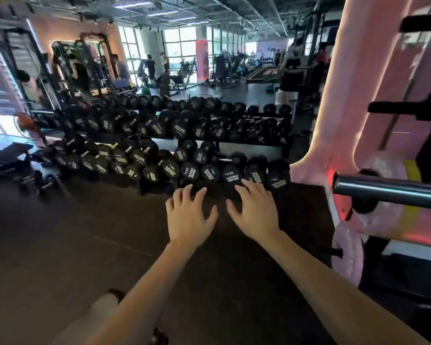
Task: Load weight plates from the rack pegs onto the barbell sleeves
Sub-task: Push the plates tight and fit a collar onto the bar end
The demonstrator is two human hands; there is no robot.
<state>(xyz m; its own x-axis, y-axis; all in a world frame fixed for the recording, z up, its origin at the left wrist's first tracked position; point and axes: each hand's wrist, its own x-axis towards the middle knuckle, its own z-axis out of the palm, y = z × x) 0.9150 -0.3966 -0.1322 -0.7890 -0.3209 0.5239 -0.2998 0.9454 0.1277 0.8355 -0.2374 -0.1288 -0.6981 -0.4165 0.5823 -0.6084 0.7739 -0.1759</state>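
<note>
Both hands, left hand (189,217) and right hand (255,212), are spread, nothing held; the bare grey steel barbell sleeve (388,189) could be bumped at right.

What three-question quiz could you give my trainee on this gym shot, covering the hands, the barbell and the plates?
1. True or false: the left hand is gripping a weight plate.
2. Multiple choice: the bare barbell sleeve pokes in from which side of the view? A) left B) right C) bottom
3. Short answer: what fills the long rack straight ahead of both hands?

Key
1. False. Both the left hand and the right hand are held out with fingers spread, holding nothing.
2. B. It enters from the right, beside the pink plates on the rack upright.
3. Black dumbbells, stacked in rows.
</note>
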